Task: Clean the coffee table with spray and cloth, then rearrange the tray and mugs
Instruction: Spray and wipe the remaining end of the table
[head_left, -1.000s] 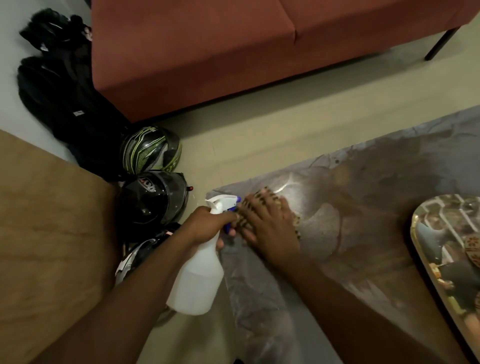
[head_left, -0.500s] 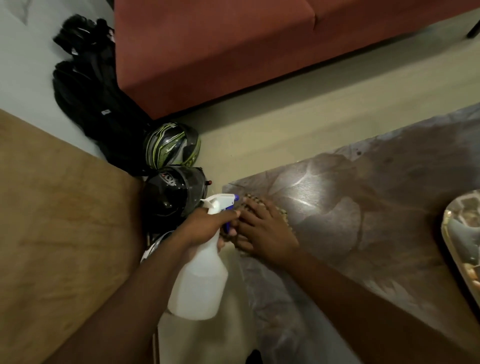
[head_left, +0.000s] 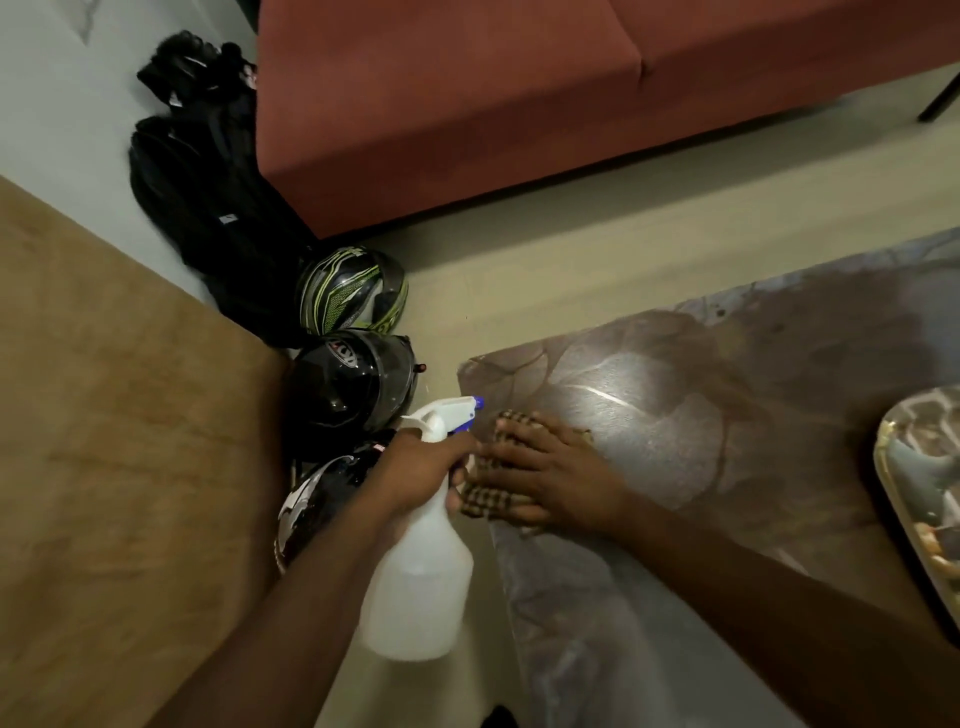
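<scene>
My left hand (head_left: 415, 467) grips the neck of a white spray bottle (head_left: 421, 577) with a blue nozzle, held just off the left edge of the coffee table (head_left: 675, 395). My right hand (head_left: 550, 473) lies flat with fingers spread on a brown checked cloth (head_left: 485, 503), pressing it onto the table's near-left corner. The dark patterned tabletop is glossy with a light streak. A metal tray (head_left: 906, 499) shows at the right edge, mostly cut off; no mugs can be made out.
Three motorcycle helmets sit on the floor left of the table: a green-striped one (head_left: 348, 291), a black one (head_left: 353, 389) and a white-marked one (head_left: 311, 509). A black bag (head_left: 208, 192) leans by a red sofa (head_left: 519, 93). A wooden surface (head_left: 114, 467) fills the left.
My right hand and the cloth have slid towards the table's left edge, close to the bottle. The view has shifted, so the tray sits further right in frame.
</scene>
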